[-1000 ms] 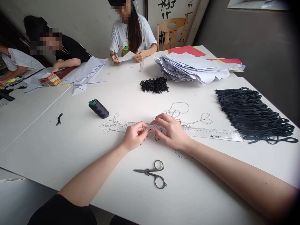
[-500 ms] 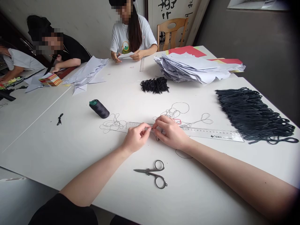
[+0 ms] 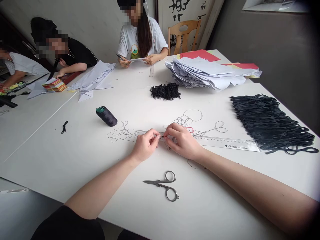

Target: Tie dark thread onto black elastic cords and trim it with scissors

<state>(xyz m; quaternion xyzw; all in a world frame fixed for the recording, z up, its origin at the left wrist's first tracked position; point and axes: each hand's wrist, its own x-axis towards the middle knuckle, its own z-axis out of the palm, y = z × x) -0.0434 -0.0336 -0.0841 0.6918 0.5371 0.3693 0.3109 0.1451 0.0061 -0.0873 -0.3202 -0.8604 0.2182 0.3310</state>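
Head view, white work surface (image 3: 62,160), person seated at its edge. Left hand (image 3: 145,145) and right hand (image 3: 182,141) are close together, both closed to a pinch on a thin black thread (image 3: 120,133), fingertips nearly meeting just above a clear plastic ruler (image 3: 227,143). Thread lies in loose tangled loops on both sides of the hands, partly over the ruler, with 1 short loop below it near the right forearm. Small red outline (image 3: 189,130) sits just beyond the right hand, among the loops. Small folding scissors (image 3: 165,185), closed, lie on the surface nearer the person, not touching either hand. Dark thread spool (image 3: 107,116) lies on its side up and left of the hands. Small black knotted piece (image 3: 64,127) further left. Ahead, small bundle of black loops (image 3: 165,91); to the right, large fanned bundle of black loops (image 3: 267,123). Stack of white paper pieces (image 3: 207,73) lies beyond, over red sheets (image 3: 200,55). 3 co-workers sit around the far end; the one opposite (image 3: 140,40) holds a pen and paper.
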